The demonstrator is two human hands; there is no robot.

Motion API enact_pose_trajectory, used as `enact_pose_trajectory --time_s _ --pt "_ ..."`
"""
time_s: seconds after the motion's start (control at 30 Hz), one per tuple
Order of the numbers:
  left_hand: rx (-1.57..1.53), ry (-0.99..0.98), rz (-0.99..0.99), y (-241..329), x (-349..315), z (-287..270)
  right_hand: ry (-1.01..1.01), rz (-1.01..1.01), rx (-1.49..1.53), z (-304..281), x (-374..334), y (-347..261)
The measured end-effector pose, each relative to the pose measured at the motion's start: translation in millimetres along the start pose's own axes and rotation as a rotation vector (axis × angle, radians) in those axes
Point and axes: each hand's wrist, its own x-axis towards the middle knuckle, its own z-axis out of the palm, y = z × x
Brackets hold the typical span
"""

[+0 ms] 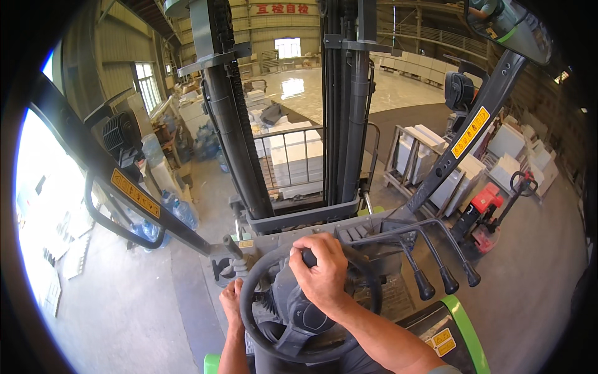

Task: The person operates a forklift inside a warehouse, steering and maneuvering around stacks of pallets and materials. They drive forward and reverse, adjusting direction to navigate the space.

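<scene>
I sit in a forklift cab, looking down at a black steering wheel point(367, 293). My right hand point(321, 271) is closed over the knob at the top of the wheel. My left hand point(232, 300) rests lower at the wheel's left side, fingers curled near a small lever on the column; what it grips is hidden. Straight ahead rises the black mast point(339, 112), with stacked white slabs point(296, 159) behind a metal guard on the forks.
Three black-knobbed control levers point(445, 280) stand right of the wheel. A red pallet jack point(489, 209) and racks of white slabs point(430, 159) are at the right. Water bottles point(180, 212) and clutter line the left wall. A mirror point(507, 25) hangs top right.
</scene>
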Motion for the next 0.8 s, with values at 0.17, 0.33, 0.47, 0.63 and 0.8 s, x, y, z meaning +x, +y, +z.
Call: enact_pose_trajectory --time_s 0.17,0.33,0.47,0.63,0.8 --pt "-0.059 -0.037 -0.008 3.9 -1.1 2.0 0.012 -0.013 0.003 -3.5 1.2 4.6" --pt "-0.009 -0.047 0.000 -14.1 3.1 -2.3 0.025 -0.023 0.006 -2.5 1.6 3.1" --pt "0.044 -0.041 0.027 -13.0 1.4 -3.7 0.021 -0.023 0.006 -3.6 2.1 2.0" --pt "0.043 -0.029 0.074 -11.5 -3.1 -5.1 0.022 -0.030 -0.011 -3.0 0.8 2.3" --pt "-0.012 -0.040 0.028 -7.8 -2.0 -4.2 0.038 -0.037 -0.003 -0.6 0.4 3.9"
